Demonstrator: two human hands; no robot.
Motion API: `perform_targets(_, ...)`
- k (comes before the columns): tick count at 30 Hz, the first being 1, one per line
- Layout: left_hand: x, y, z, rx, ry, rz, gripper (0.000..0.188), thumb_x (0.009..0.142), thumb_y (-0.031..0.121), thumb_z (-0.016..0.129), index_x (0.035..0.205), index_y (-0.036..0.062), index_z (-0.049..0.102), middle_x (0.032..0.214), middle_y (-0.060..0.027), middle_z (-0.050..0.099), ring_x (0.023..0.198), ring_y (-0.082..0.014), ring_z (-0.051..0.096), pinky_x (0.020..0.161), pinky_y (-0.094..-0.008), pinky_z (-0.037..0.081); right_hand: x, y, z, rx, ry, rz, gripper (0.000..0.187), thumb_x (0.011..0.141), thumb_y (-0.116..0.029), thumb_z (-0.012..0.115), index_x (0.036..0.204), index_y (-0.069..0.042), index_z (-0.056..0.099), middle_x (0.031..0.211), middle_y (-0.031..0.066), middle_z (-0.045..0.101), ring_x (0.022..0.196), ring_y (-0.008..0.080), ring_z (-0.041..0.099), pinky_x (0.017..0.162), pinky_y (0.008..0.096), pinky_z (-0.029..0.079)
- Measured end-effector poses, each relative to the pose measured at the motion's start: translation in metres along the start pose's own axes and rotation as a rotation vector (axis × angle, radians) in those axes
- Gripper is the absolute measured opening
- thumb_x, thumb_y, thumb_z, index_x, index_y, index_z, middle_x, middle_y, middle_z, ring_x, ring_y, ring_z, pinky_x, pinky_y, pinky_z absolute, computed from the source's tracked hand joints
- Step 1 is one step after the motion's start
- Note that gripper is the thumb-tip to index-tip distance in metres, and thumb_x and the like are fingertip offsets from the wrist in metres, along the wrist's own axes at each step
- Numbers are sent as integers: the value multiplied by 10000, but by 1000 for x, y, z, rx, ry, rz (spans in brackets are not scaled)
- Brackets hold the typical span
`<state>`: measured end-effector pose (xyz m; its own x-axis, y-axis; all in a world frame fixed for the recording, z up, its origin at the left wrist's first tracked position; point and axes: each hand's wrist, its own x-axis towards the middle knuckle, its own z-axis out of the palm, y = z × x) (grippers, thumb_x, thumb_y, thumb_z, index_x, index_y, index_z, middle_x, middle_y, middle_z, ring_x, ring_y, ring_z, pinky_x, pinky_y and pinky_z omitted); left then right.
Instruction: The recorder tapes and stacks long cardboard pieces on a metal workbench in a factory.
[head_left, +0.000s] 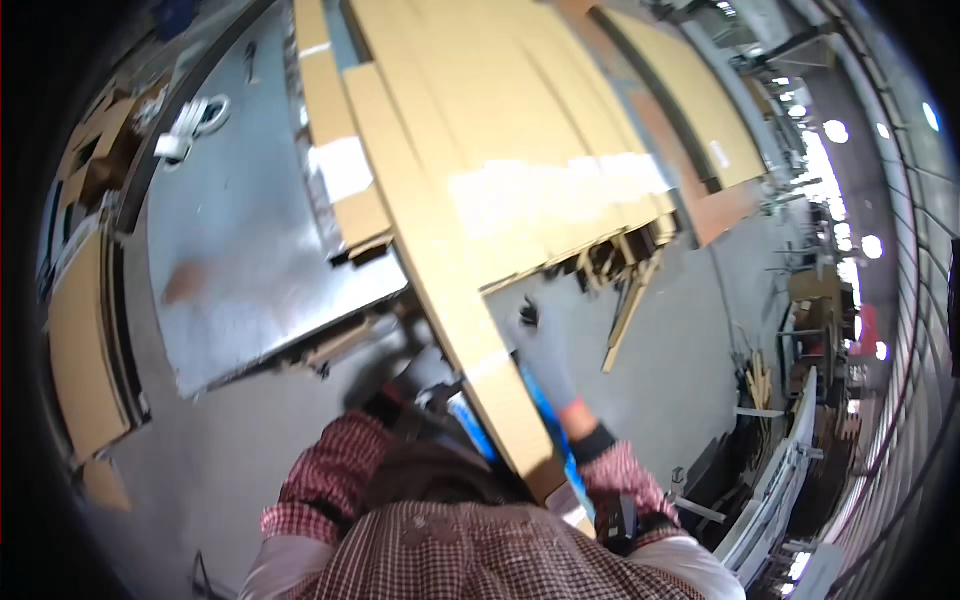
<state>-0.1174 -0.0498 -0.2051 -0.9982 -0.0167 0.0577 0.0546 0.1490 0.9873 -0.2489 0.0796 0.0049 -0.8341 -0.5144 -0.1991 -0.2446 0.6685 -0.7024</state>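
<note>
A long tan board [462, 335] runs from the far stack down toward my body, its near end by my waist. My right hand [545, 345], in a grey glove, reaches along the board's right edge; motion smears its fingers, and I cannot tell whether they touch the board. On the board's left side is my left hand [425, 370], in a grey glove, blurred and partly in shadow, with its fingers hidden. Blue strips [472, 428] show beside the board near my waist. Beyond lies a wide stack of tan boards [500, 110].
A grey metal-topped table [235, 260] stands at left with a white coil [205, 118] on it. Thin wood offcuts [632, 310] stick out under the board stack. More panels lean at far left [85, 350]. Metal rails [780, 490] lie at lower right.
</note>
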Motion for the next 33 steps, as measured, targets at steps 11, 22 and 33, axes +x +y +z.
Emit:
perform_targets(11,-21,237,-57,-153,161,130,348,931,204,540,1227,28,586,1010,-148,674,917,-261,649,809,-374,515,-83,-59,27,-522,25,-234,941,774,-371,702,1460,74,235,1264,412,453,990,504,579,864,527,473)
perform_targets(22,38,212,-13,726,-2,-259,350,796,394,637,984,98,637,700,-110,669,668,-310,672,576,-430,513,-39,-102,-66,-379,-579,-282,433,821,-143,646,1216,-24,514,939,223,637,904,358,636,778,412,495)
perform_targets(33,71,245,-53,777,60,158,327,930,323,556,734,68,612,626,-98,573,534,-289,575,485,-407,475,98,82,-25,-332,-572,-437,196,877,-252,568,916,-92,673,798,163,686,703,329,662,624,419,504)
